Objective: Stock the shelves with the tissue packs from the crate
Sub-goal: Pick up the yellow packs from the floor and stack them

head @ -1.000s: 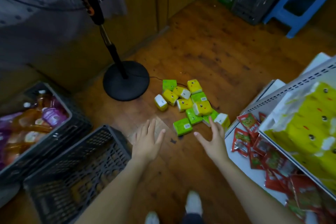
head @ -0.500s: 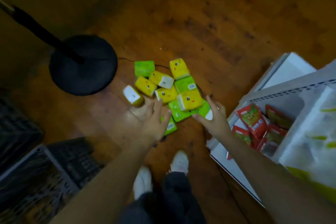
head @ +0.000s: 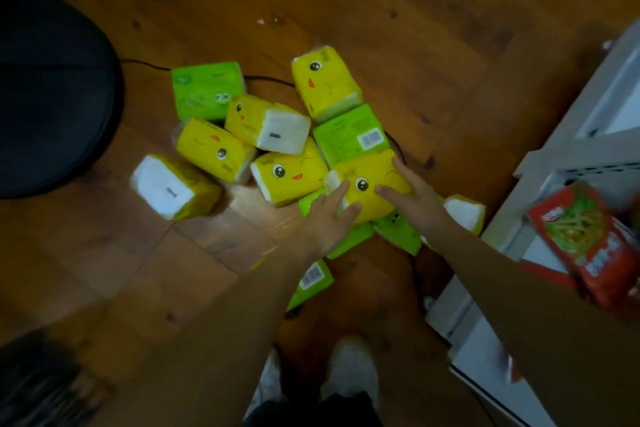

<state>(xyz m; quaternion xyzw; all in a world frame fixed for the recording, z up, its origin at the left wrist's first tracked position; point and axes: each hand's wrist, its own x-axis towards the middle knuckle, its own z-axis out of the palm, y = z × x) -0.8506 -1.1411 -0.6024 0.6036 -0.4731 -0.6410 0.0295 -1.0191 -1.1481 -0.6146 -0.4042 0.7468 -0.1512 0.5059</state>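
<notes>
Tissue packs (head: 289, 178), yellow and green with cartoon faces, lie heaped.

Floor (head: 398, 10): wood boards, brown, varnished, dark knots and scuffs; soft sheen patch just beside pile of tissue packs (head: 284, 180), on its left.
Tissue packs: thin plastic film wrap, yellow or green, smooth, slightly glossy, creased at corners; end faces white, matt.
Fan base (head: 52, 90), left of pile: black, matt, smooth.
Shelf (head: 568, 156), right of pile: pale painted metal, perforated edge strip.
Snack packet (head: 588, 246) on shelf: red printed film, glossy.
</notes>
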